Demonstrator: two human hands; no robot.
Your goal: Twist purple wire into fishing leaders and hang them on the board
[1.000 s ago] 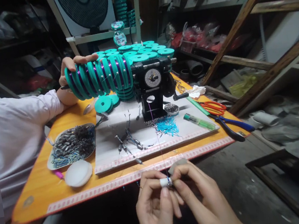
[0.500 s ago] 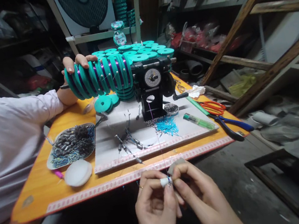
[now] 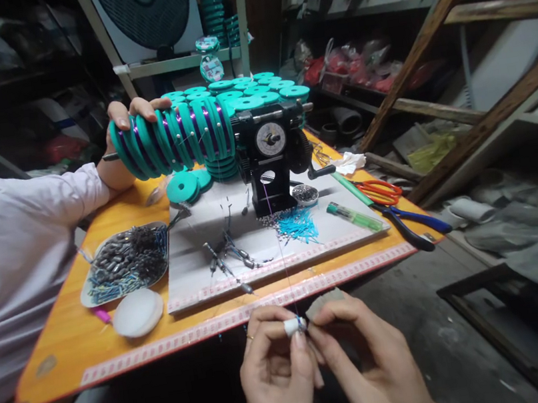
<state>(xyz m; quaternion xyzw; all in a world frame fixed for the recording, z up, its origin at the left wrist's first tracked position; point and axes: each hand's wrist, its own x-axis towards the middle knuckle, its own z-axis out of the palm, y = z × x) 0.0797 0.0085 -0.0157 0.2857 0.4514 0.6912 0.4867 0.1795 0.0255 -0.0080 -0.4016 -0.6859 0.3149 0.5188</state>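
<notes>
My left hand (image 3: pixel 275 362) is closed in a pinch in front of the table edge, a white wrap (image 3: pixel 292 326) around its index fingertip. Between its thumb and index finger is a thin purple line (image 3: pixel 287 273), with a small dark-blue bit at the pinch. The line runs taut up to the black hand-cranked winder (image 3: pixel 268 161). Close beside it on the right, my right hand (image 3: pixel 372 348) is also pinched shut. A grey scrap, seemingly cloth (image 3: pixel 325 301), shows at its index finger. Whether its fingertips also grip the line is hidden.
Another person's hand (image 3: pixel 131 112) rests on a row of teal spools (image 3: pixel 173 138). On the orange table (image 3: pixel 56 334) are a tray of sinkers (image 3: pixel 126 260), a round white lid (image 3: pixel 138 313), blue pieces (image 3: pixel 297 225), a green tube (image 3: pixel 355 215) and pliers (image 3: pixel 411 224).
My right hand has shifted slightly away from the left fingertips, and more of the grey scrap shows. The whole view has moved a little. My left hand keeps its pinch.
</notes>
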